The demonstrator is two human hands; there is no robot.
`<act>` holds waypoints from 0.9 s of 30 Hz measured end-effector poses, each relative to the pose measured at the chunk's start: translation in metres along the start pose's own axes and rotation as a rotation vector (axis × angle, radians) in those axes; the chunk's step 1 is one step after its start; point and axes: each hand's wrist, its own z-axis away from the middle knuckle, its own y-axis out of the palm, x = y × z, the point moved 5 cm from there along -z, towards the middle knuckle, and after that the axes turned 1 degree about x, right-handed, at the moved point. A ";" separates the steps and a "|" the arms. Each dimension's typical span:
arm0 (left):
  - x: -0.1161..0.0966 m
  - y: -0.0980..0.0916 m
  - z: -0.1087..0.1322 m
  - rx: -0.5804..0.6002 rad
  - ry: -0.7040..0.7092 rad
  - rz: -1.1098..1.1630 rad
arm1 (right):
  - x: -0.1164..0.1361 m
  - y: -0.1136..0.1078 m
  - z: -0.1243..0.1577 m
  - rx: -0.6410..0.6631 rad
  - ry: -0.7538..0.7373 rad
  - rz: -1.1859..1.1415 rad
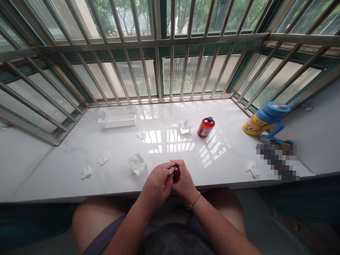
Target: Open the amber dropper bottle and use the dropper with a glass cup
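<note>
The container [177,175] is dark red, the bottle [205,128] red with a black cap [210,119] — basket [118,123] and counter [59,183] white, flask [261,118] blue-and-yellow, cartoon-printed.

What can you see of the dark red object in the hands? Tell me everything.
The dark red object looks smooth and glossy, with a nearly black part beside the red. It is held near the front edge of the white counter, clasped between left hand and right hand, which cover most of it. Its full shape and exact tilt are hidden.

Red bottle [176,175] in both hands' fingers [167,165]
</note>
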 end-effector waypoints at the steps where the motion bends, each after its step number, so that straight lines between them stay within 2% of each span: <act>1: 0.000 -0.001 0.000 0.007 0.005 -0.011 | 0.000 0.000 0.000 0.001 -0.001 0.001; 11: -0.008 -0.011 -0.012 -0.088 -0.017 -0.111 | -0.001 0.001 -0.001 0.014 0.002 -0.032; 20: -0.013 -0.013 -0.013 0.014 0.001 -0.122 | -0.003 0.001 0.000 0.009 0.004 -0.020; 27: -0.008 -0.016 -0.017 -0.003 -0.044 -0.061 | 0.001 0.000 -0.001 0.012 -0.003 0.002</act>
